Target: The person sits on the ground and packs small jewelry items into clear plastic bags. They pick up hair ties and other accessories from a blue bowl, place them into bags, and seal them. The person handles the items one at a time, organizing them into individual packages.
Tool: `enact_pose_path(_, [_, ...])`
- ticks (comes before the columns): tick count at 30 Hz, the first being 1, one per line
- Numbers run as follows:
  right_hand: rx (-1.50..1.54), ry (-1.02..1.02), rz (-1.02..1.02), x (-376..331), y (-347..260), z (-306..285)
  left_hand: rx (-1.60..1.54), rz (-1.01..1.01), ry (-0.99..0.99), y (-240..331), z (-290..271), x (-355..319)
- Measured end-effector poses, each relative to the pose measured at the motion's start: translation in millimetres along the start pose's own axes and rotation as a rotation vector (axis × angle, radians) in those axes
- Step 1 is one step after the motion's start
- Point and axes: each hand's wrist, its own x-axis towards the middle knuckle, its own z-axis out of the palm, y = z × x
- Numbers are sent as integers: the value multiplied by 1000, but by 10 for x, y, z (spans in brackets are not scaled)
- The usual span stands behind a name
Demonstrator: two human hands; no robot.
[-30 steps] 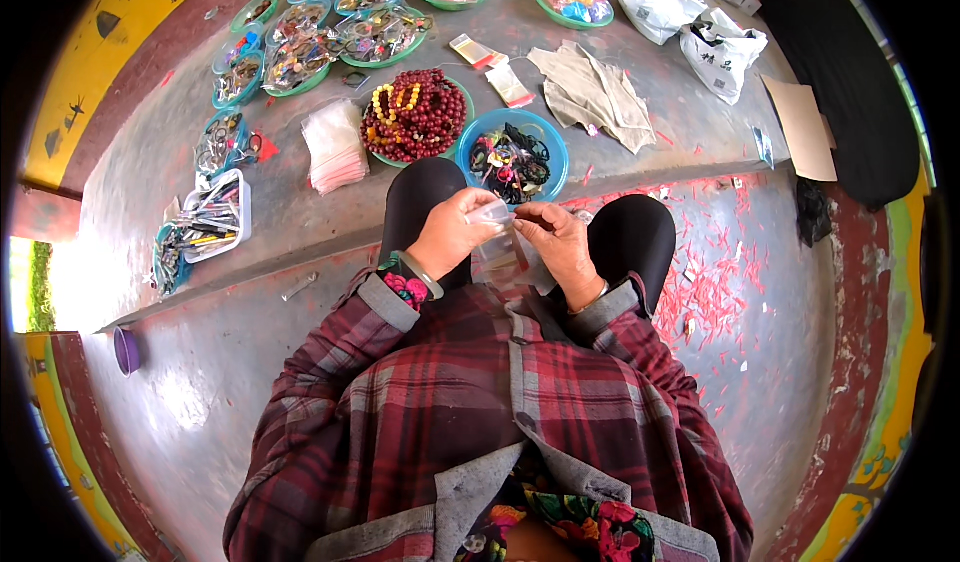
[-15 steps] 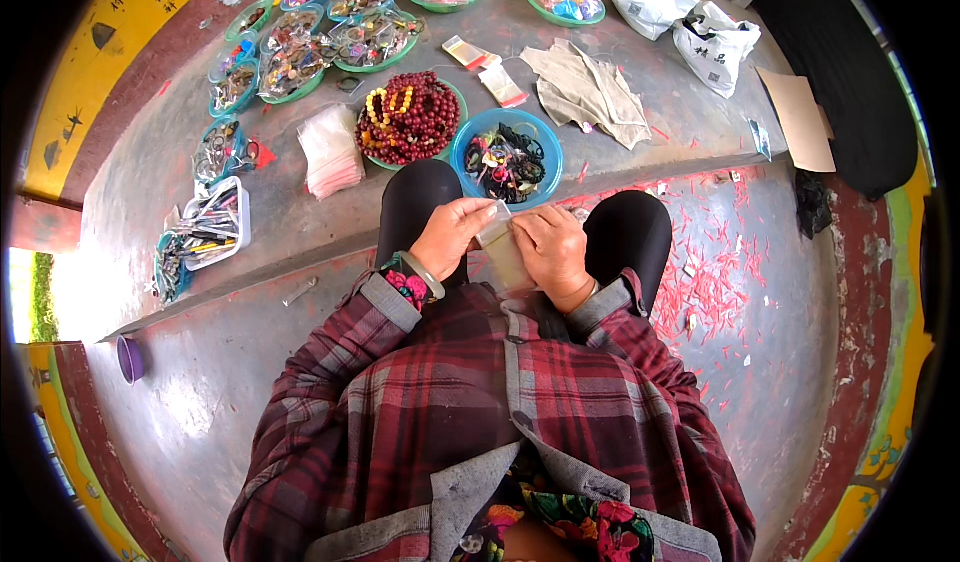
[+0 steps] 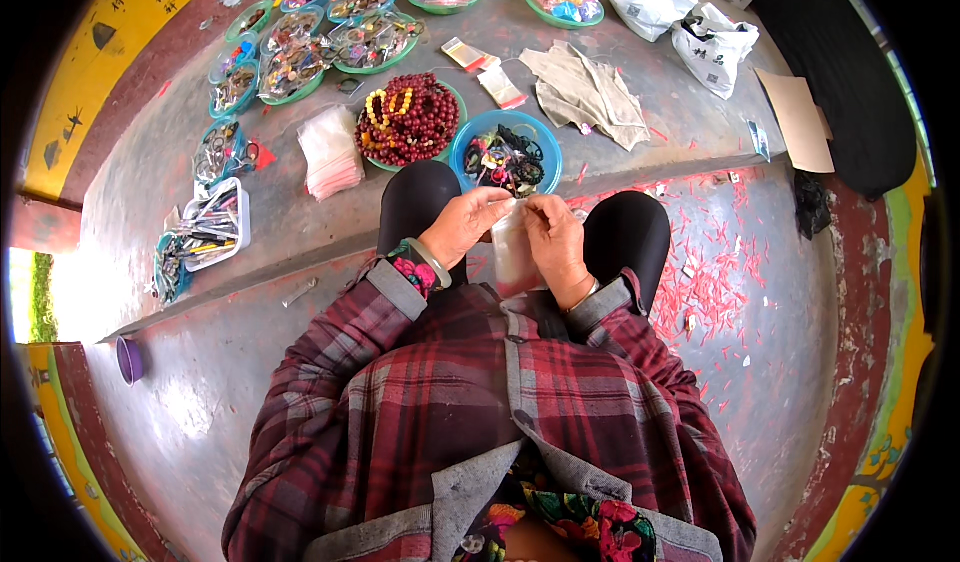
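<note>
**Both hands pinch a clear bag above the knees**

Grip first: the left hand (image 3: 462, 224) and right hand (image 3: 556, 240) are each clamped on the top edge of a small clear bag (image 3: 515, 257), fingers pinched together at its mouth. The bag hangs upright between the two black-clad knees, just in front of the plaid jacket, and what is inside it is too small to tell. A green bangle (image 3: 432, 262) sits on the left wrist.

Just beyond the hands, on the grey ledge (image 3: 300, 227), stands a blue bowl (image 3: 470, 147) of dark mixed pieces, and touching its left side a green bowl of red beads (image 3: 415, 120) with a few yellow ones. A stack of clear bags (image 3: 330, 152) lies left of the beads. Further left is a white tray (image 3: 215, 224) of small tools. A row of green and blue dishes (image 3: 300, 57) holding bright trinkets runs along the far left. Two small flat packets (image 3: 483, 70), white with a reddish edge, lie beyond the beads, beside a folded beige cloth (image 3: 585, 87). Two white plastic bags with dark print (image 3: 680, 12) sit at the far right, near a brown cardboard sheet (image 3: 797, 117). Red scraps (image 3: 710, 282) litter the floor right of the knees. A yellow border with dark markings (image 3: 110, 52) curves along the left.
</note>
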Motion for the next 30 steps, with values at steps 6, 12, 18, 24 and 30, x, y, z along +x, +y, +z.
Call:
enact_pose_path(6, [30,104,126,3,48,3,7,74,18,-171,119,-12])
enact_pose_path(12, [124,143,161,-8,140,10,-28,-272,-29,126,58,-51])
enact_pose_path(18, [130,81,147,54,-116,-62,-128,-227,-26,128,85,-88])
enact_pose_path(24, [167,114,26,29,-41,-63,-256,-204,-80,136,144,-146])
enact_pose_path(30, [-165,144,-263,57,-95,-105,-532,-186,-66,140,92,-184])
